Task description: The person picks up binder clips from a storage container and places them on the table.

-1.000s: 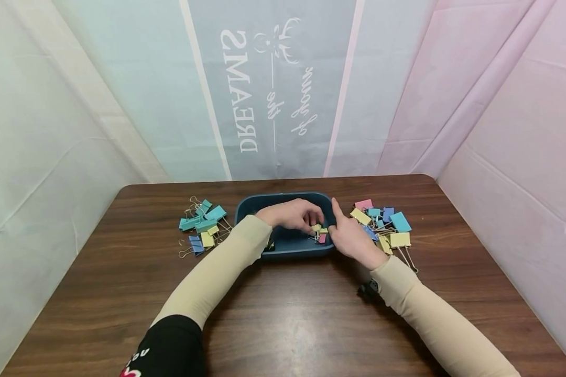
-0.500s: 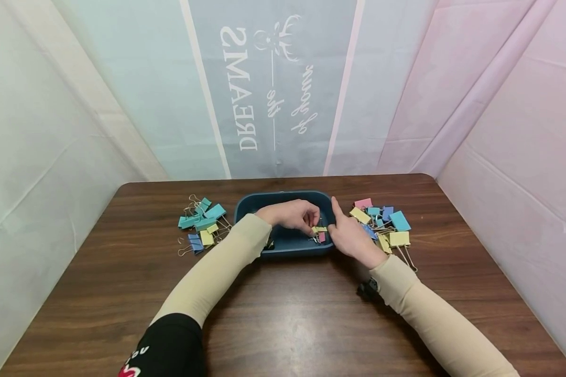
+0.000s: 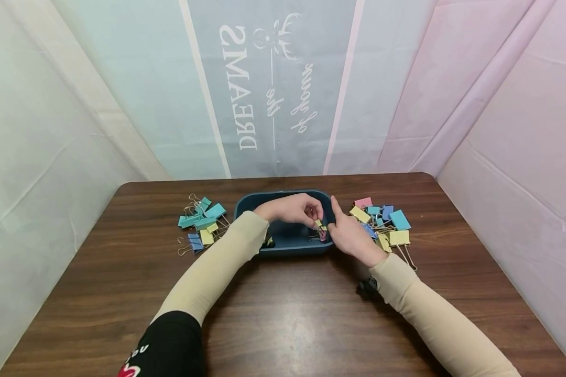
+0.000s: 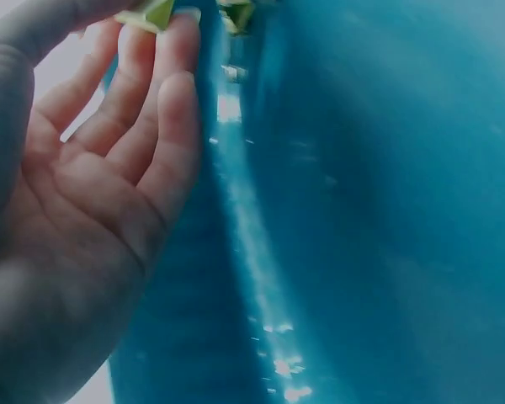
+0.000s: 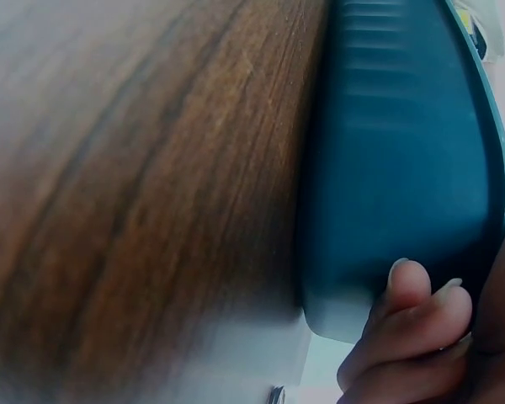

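Note:
A dark blue plastic bin (image 3: 297,251) stands on the table. My left hand (image 3: 294,209) reaches into its right part, thumb and fingertips pinching a small yellow binder clip (image 4: 156,15), which the left wrist view cuts off at the top. Just below that hand, a pink binder clip (image 3: 323,237) and another yellow one (image 3: 324,228) are in the bin. My right hand (image 3: 354,238) grips the bin's right end. Its curled fingertips (image 5: 408,286) press the outer wall in the right wrist view, while the thumb is partly hidden there.
Teal, yellow and blue binder clips (image 3: 205,222) lie heaped left of the bin. Right of it is a second heap of larger and mixed-colour clips (image 3: 382,225). Curtains (image 3: 278,104) hang behind the wooden table (image 3: 283,314).
My left hand dipped to the small clips in the bin, and has now risen slightly with a yellow binder clip between its fingertips. The right hand stays at the bin's end.

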Demonstrator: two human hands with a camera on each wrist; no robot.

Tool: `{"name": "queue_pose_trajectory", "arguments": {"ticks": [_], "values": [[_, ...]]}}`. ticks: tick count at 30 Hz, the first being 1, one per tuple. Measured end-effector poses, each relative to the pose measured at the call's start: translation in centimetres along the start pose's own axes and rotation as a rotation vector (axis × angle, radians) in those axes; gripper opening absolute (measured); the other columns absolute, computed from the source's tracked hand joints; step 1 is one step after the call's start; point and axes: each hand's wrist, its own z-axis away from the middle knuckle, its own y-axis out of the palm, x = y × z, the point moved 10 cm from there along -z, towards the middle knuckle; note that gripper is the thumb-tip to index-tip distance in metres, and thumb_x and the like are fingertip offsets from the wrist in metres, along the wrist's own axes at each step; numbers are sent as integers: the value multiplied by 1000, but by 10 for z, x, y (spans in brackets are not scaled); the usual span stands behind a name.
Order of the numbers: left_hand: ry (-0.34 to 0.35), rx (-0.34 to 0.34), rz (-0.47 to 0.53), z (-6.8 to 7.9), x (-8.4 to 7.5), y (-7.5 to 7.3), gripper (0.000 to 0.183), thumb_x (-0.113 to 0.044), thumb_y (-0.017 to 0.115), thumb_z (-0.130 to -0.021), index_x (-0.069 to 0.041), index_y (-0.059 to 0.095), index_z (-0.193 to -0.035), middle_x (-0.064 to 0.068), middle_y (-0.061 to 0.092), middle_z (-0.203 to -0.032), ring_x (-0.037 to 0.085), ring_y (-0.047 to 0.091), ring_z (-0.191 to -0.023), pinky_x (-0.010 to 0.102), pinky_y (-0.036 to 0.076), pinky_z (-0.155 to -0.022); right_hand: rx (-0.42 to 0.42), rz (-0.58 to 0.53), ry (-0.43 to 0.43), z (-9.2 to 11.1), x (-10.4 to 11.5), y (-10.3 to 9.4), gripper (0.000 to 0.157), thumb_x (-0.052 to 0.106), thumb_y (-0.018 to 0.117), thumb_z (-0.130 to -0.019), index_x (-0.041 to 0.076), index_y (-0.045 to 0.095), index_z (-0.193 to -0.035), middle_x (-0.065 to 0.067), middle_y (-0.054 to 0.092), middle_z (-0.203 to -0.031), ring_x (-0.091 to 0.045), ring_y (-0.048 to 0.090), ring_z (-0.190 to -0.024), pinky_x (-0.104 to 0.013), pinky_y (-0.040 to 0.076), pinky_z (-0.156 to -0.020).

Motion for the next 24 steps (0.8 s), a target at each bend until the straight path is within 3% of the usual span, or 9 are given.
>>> {"name": "queue_pose_trajectory", "arguments": {"ticks": [7, 13, 18, 24], "values": [[29, -99, -84, 10, -28, -24, 14, -13, 75, -90, -10, 65, -99, 4, 65, -92, 20, 62, -83, 30, 53, -77, 18, -13, 30, 2, -2, 0, 74, 20, 44, -103, 15, -1, -161, -11, 56, -72, -24, 55, -49, -33, 45, -48], [73, -162, -227, 33, -57, -51, 11, -16, 74, -89, -15, 68, -98, -1, 65, -90, 16, 60, -83, 29, 51, -76, 9, -13, 33, 1, -3, -1, 74, 20, 44, -103, 17, -1, -161, -11, 57, -70, -24, 56, -49, -34, 46, -48], [71, -218, -334, 69, -63, -77, 8, -16, 71, -90, -16, 69, -98, -4, 65, -92, 14, 59, -84, 31, 50, -78, -4, -7, 24, 0, 1, -1, 74, 21, 44, -103, 18, 0, -161, -10, 56, -67, -25, 56, -48, -34, 45, -48], [-22, -298, -363, 132, -41, -106, 11, -9, 69, -88, -11, 70, -99, -2, 66, -92, 15, 61, -84, 34, 51, -78, -2, 2, 16, 0, 5, -1, 73, 21, 44, -103, 18, 0, -161, -10, 56, -65, -26, 56, -48, -34, 45, -48]]}}
